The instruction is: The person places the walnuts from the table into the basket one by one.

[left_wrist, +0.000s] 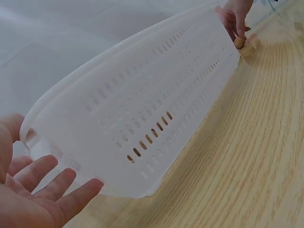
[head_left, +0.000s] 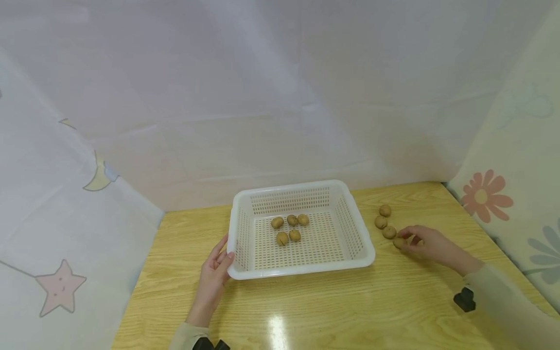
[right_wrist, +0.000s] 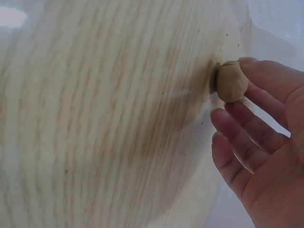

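Note:
A white plastic basket (head_left: 302,270) with slotted walls stands on the wooden table. Several walnuts (head_left: 282,238) lie on its floor, toward the left and middle. My left hand (head_left: 211,282) holds the basket's near left corner, thumb over the rim and fingers along the outer wall (left_wrist: 109,118). Right of the basket, my right hand (head_left: 430,247) pinches a walnut (right_wrist: 232,83) between thumb and fingertips, low over the table. Its other fingers are spread loosely. Three more walnuts (head_left: 381,222) lie in a short line just beyond that hand.
The wooden table (head_left: 332,311) runs beneath everything, with a bright reflection near its front. A pale cloth (head_left: 280,146) hangs behind its back edge. Printed cloths with a star (head_left: 61,288) and flowers (head_left: 486,196) border the left and right sides.

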{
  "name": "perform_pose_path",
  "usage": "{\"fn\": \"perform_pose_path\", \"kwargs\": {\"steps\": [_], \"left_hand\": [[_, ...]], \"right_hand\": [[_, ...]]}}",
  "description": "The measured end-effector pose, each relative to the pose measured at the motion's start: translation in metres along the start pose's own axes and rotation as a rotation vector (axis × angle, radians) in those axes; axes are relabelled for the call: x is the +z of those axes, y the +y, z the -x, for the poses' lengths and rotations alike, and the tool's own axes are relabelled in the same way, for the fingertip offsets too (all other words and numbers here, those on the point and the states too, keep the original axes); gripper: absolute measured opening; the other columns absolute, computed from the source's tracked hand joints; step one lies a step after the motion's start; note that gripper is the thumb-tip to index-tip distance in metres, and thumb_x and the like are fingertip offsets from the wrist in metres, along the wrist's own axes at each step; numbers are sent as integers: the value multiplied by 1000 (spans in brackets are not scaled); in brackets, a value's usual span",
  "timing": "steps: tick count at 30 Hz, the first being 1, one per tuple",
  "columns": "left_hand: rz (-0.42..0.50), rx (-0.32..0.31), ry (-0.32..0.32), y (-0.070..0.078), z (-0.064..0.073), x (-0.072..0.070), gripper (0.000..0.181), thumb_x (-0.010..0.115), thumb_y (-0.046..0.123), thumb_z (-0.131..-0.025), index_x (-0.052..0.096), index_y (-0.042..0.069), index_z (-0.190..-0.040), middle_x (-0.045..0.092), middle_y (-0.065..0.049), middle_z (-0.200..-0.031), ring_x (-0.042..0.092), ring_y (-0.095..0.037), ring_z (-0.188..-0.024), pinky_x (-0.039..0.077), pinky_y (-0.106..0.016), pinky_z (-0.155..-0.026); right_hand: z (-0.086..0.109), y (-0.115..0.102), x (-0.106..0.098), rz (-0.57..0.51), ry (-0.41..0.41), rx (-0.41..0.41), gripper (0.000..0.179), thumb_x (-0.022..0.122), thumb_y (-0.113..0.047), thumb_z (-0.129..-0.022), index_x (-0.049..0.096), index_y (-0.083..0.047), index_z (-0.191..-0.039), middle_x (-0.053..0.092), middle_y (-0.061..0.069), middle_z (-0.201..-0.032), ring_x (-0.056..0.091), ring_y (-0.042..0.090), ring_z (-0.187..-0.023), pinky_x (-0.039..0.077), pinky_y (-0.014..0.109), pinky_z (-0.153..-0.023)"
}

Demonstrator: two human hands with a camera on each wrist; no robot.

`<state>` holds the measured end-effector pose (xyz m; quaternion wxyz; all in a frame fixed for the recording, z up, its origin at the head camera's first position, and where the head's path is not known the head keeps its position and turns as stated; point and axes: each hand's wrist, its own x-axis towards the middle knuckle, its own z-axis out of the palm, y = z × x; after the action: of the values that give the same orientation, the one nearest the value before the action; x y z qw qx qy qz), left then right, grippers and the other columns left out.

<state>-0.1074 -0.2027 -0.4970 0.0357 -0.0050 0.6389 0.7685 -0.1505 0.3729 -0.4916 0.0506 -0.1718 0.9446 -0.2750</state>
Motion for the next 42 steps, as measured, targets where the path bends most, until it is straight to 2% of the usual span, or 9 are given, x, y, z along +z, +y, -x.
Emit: {"fn": "perform_pose_path", "kwargs": {"steps": [8,13,17,22,28,35,42], "left_hand": [[1,1,2,1,0,1,62,58,12,-107,33,14,-164,46,-22,-158,53,-36,-137,59,-40,-95],[3,6,-1,1,0,2,62,58,12,-107,33,13,-164,45,-23,-159,55,-35,-136,59,-41,-96],[4,8,-5,2,0,2,62,58,12,-107,32,13,-164,44,-23,-159,55,-34,-136,59,-41,-96],[9,6,-6,2,0,2,62,58,12,-108,32,13,-164,43,-24,-159,56,-33,-136,60,-39,-95],[1,9,-1,1,1,1,62,58,12,-107,32,12,-164,44,-23,-159,57,-32,-135,59,-39,-95],[0,13,-7,0,1,0,63,58,12,-107,31,12,-164,43,-24,-159,59,-27,-133,60,-37,-94],[8,8,-4,-1,1,-1,63,58,12,-107,32,13,-164,43,-23,-160,62,-23,-130,59,-38,-95]], "right_hand": [[-2,5,9,17,22,-16,21,79,-16,-93,72,-7,-111,71,1,-101,62,10,-83,55,29,-70],[-2,3,10,20,33,-25,18,80,-15,-92,72,-9,-107,71,1,-100,63,11,-82,55,29,-70],[-1,-4,7,22,31,-18,21,80,-16,-93,72,-8,-110,72,2,-101,62,8,-82,55,28,-70],[0,-20,-1,-2,51,-50,30,80,-15,-93,71,-2,-119,72,7,-109,62,5,-85,54,25,-66],[-2,-42,-14,-3,80,-78,40,76,-14,-96,66,3,-129,70,11,-113,63,11,-89,52,25,-65],[-9,-69,-28,-18,98,-129,30,77,-13,-95,71,-5,-124,71,3,-112,60,7,-90,47,23,-63],[-24,-98,-37,-46,71,-160,32,77,-18,-97,70,-9,-127,70,-1,-114,60,7,-93,50,24,-67]]}}
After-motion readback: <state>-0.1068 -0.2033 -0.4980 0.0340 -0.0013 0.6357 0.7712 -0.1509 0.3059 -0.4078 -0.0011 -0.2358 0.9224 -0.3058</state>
